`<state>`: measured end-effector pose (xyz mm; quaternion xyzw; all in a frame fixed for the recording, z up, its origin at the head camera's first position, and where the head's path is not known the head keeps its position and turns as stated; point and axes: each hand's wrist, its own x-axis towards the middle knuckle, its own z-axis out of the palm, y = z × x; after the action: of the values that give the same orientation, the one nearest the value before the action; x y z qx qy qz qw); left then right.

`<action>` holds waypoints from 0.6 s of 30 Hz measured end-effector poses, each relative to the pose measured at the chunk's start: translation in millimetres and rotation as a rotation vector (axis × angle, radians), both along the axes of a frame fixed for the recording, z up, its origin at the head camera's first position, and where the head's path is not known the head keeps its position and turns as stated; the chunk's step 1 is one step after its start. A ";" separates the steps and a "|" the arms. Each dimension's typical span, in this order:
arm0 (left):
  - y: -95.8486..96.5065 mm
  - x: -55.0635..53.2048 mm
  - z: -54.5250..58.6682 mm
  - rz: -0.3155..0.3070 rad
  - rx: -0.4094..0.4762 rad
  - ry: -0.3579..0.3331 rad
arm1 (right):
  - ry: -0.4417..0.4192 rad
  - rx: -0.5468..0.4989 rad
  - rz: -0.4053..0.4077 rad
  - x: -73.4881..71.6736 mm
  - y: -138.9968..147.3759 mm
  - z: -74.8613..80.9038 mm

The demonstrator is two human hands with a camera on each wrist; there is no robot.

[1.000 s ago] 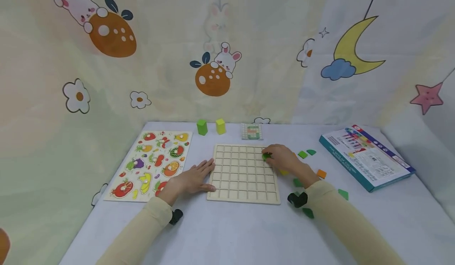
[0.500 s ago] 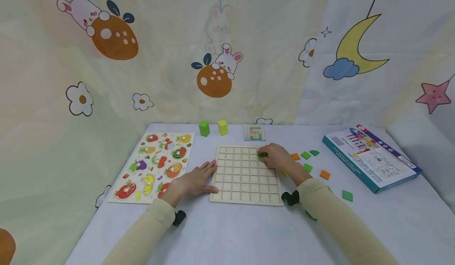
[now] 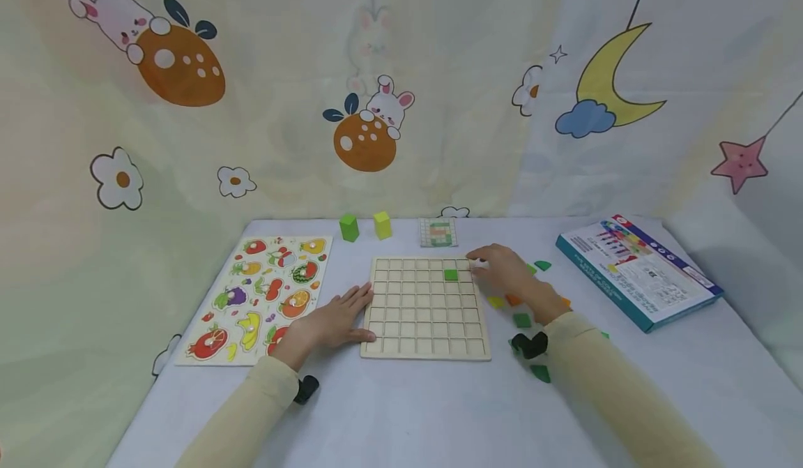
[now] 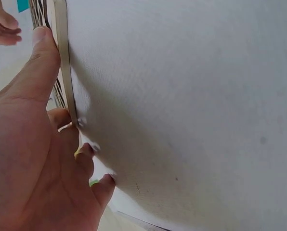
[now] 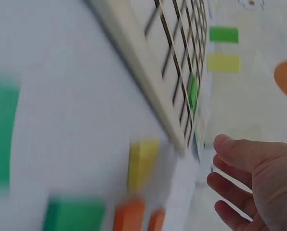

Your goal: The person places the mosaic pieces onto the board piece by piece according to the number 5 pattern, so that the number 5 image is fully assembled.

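A pale wooden grid board [image 3: 426, 314] lies on the white table in front of me. One bright green square tile [image 3: 451, 275] sits in a cell near its upper right. My left hand [image 3: 335, 320] rests at the board's left edge, fingers extended; in the left wrist view the thumb [image 4: 45, 53] lies on the board's rim. Just off the upper right corner is my right hand [image 3: 505, 273]. In the right wrist view its fingers [image 5: 230, 187] are loosely bent with nothing between them.
Loose tiles lie right of the board, including yellow [image 3: 495, 302] and dark green [image 3: 522, 321]. A fruit puzzle [image 3: 287, 255] is left, a teal-edged box [image 3: 640, 273] right. Behind stand a green block [image 3: 348, 228], a yellow block [image 3: 383, 225] and a pattern card [image 3: 438, 233].
My right hand carried the green tile left over the grid, let go of it in a cell and drew back to the right. My left hand stays at the board's edge.
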<state>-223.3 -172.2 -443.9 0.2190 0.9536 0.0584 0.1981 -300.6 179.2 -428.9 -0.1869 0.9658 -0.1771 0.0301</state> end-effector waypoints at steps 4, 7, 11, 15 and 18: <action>-2.7 -0.6 -0.9 -0.009 0.023 0.003 | -0.030 -0.011 -0.101 -3.1 41.0 7.2; -3.9 -1.0 -1.2 -0.014 0.029 -0.003 | -0.059 -0.016 -0.136 -3.7 71.4 7.4; -5.3 -1.4 -2.9 -0.012 0.026 -0.003 | -0.111 -0.011 -0.135 -4.0 95.2 0.8; -5.6 -2.6 -4.6 -0.006 0.028 -0.001 | -0.182 -0.008 -0.150 -5.5 97.2 -9.3; -4.8 -3.0 -5.2 -0.011 0.032 0.005 | -0.188 0.005 -0.176 -6.6 93.9 -15.1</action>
<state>-226.4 -177.0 -449.1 0.2276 0.9518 0.0719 0.1928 -307.2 273.0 -444.0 -0.0837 0.9718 -0.1936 0.1051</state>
